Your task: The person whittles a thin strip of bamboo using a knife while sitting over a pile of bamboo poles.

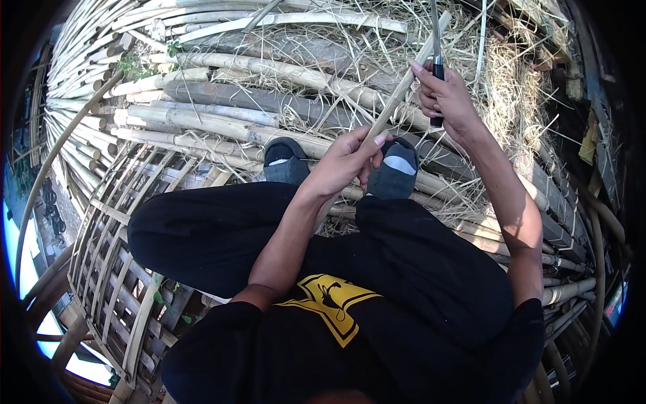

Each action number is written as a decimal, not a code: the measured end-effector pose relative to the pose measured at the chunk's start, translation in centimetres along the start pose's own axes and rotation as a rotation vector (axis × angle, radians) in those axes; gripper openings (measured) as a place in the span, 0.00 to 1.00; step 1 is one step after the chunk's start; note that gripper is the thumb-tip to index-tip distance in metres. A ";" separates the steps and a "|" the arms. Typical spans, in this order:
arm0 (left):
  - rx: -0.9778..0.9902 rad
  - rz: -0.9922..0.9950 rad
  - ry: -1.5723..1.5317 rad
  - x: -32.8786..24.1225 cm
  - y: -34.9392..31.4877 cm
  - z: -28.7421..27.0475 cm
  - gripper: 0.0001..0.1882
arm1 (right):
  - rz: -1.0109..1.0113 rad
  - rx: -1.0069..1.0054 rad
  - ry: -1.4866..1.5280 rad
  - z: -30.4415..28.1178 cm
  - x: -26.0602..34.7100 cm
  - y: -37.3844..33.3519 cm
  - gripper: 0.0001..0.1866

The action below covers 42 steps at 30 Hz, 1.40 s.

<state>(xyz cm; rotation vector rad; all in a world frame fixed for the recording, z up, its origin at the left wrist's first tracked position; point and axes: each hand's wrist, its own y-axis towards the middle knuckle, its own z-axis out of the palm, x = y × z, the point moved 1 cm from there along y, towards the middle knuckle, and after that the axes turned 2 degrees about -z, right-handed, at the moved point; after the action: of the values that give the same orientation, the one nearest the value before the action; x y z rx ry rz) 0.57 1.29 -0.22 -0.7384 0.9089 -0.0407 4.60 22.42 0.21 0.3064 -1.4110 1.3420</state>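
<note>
My left hand (346, 161) is closed around a long, pale bamboo strip (397, 94), which slants from near my lap up to the far right. In my right hand (447, 101) is a knife with a black handle (438, 70); its narrow blade (435, 30) points away from me, beside the strip's far part. The thumb of that hand reaches toward the strip, and I cannot tell whether it presses on it. Part of the strip's near end is hidden behind my left hand and forearm.
Bamboo poles (269, 67) lie side by side under my sandalled feet (393, 172). Loose shavings (498, 101) cover the ground at the far right. A woven bamboo lattice (114, 283) stands at my left, and a pile of cut poles (77, 128) lies at the far left.
</note>
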 end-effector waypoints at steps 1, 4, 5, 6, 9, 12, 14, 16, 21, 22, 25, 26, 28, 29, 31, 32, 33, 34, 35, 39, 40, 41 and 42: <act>-0.049 0.017 0.072 -0.1 -0.1 0.0 0.16 | -0.021 0.002 -0.001 -0.3 0.2 0.0 0.13; -0.301 0.262 0.543 0.8 0.4 -1.3 0.14 | -0.209 -0.154 -0.329 -1.6 -0.1 0.7 0.18; -0.306 0.261 0.532 0.8 0.4 -1.5 0.14 | -0.390 -0.288 -0.577 -1.5 0.2 0.6 0.21; -0.361 0.312 0.615 0.6 0.4 -1.6 0.13 | -0.444 -0.404 -0.762 -1.6 0.5 0.1 0.24; -0.445 0.418 0.716 0.3 0.4 -2.1 0.11 | -0.498 -0.442 -0.883 -1.3 1.3 -1.4 0.23; -0.582 0.435 0.906 0.0 0.0 -2.2 0.10 | -0.674 -0.388 -1.034 -1.1 1.6 -1.8 0.17; -0.576 0.445 0.975 -0.1 0.3 -2.5 0.10 | -0.927 -0.233 -1.239 -1.0 2.2 -2.3 0.15; -0.547 0.481 1.050 -0.1 0.2 -2.3 0.10 | -0.885 -0.092 -1.350 -1.2 2.4 -2.5 0.19; -0.542 0.418 1.206 -1.2 -0.5 -2.0 0.09 | -0.444 0.020 -1.518 -3.8 0.2 -1.9 0.14; -0.607 0.450 1.267 -1.1 -0.5 -2.2 0.08 | -0.556 0.063 -1.468 -3.7 0.0 -2.2 0.11; -0.778 0.585 1.310 -1.0 -0.3 -1.4 0.09 | -0.500 0.104 -1.406 -4.0 -1.0 -2.5 0.10; -0.896 0.688 1.288 -1.3 -0.3 -1.0 0.12 | -0.501 0.113 -1.454 -4.1 -1.3 -2.5 0.10; -0.985 0.819 1.221 -1.7 -0.5 -0.3 0.18 | -0.335 0.059 -1.335 -4.5 -2.0 -2.7 0.12; -0.990 0.825 1.221 -1.5 -0.6 -0.2 0.18 | -0.187 0.017 -1.213 -4.4 -2.4 -2.7 0.13; -0.783 0.691 0.714 -0.3 0.0 0.4 0.16 | -0.227 0.055 -0.960 -3.9 -3.6 -2.9 0.12; -0.631 0.495 0.555 0.4 0.6 0.8 0.15 | -0.096 0.046 -0.560 -2.9 -3.8 -3.4 0.10; -0.630 0.497 0.562 1.6 1.2 1.4 0.15 | 0.031 0.036 -0.154 -1.8 -4.1 -3.7 0.09; -0.437 0.415 0.356 3.0 1.9 2.0 0.15 | 0.038 0.030 -0.014 -0.7 -4.4 -3.8 0.08; -0.237 0.325 0.151 3.9 2.3 2.8 0.14 | 0.044 0.001 0.038 -0.4 -5.1 -3.5 0.09; -0.082 0.218 -0.075 3.0 1.9 4.0 0.13 | 0.065 -0.014 0.133 1.3 -5.6 -3.7 0.10; -0.110 0.160 -0.076 2.9 1.7 3.7 0.12 | 0.097 -0.036 0.113 1.4 -5.8 -3.7 0.11; -0.141 0.106 -0.080 2.7 1.6 3.4 0.11 | 0.127 -0.055 0.090 1.5 -6.0 -3.7 0.11; -0.137 0.109 -0.072 2.7 1.6 3.3 0.11 | 0.104 -0.052 0.047 1.4 -6.2 -3.6 0.10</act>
<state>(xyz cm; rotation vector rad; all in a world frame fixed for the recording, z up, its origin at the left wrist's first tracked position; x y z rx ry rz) 4.20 3.47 -1.79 -0.8109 0.8879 0.1446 8.93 17.13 -2.50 0.1684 -1.4367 1.3850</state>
